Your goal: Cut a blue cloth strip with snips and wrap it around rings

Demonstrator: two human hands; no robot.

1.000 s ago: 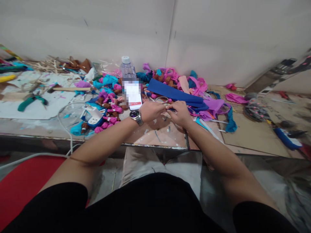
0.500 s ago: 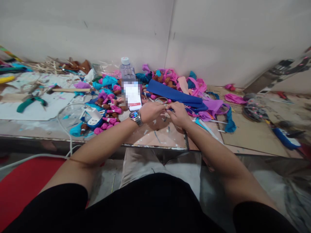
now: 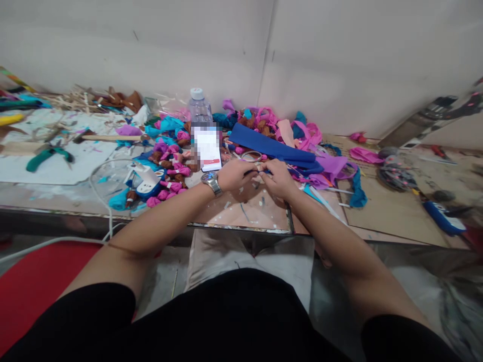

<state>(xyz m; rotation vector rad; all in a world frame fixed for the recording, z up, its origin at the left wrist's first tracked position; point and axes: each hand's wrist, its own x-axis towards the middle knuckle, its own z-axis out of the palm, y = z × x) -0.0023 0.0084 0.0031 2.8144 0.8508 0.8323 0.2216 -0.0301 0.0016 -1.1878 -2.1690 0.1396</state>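
Observation:
My left hand (image 3: 234,175), with a metal wristwatch (image 3: 212,183) at its wrist, and my right hand (image 3: 279,179) meet above the near part of the bench. Between their pinched fingertips shows a small dark-blue piece (image 3: 259,171), perhaps cloth; most of it is hidden by the fingers. Just beyond the hands lie a pale ring-shaped thing (image 3: 250,154) and a folded strip of blue fabric (image 3: 269,145). A lit phone (image 3: 209,151) leans among bundles of pink, brown and teal cloth left of the left hand.
A clear bottle (image 3: 200,109) stands behind the phone. Leftward are a blue-and-white power strip (image 3: 151,187) with a white cable, a hammer (image 3: 113,137) and green-handled pliers (image 3: 45,157). Cardboard (image 3: 385,211) and a blue-handled tool (image 3: 443,217) lie at right. The bench's front edge (image 3: 241,230) runs before my lap.
The fingertips have shifted slightly, and more of the dark-blue piece shows between them. The view has moved a little; the things on the bench stay in place.

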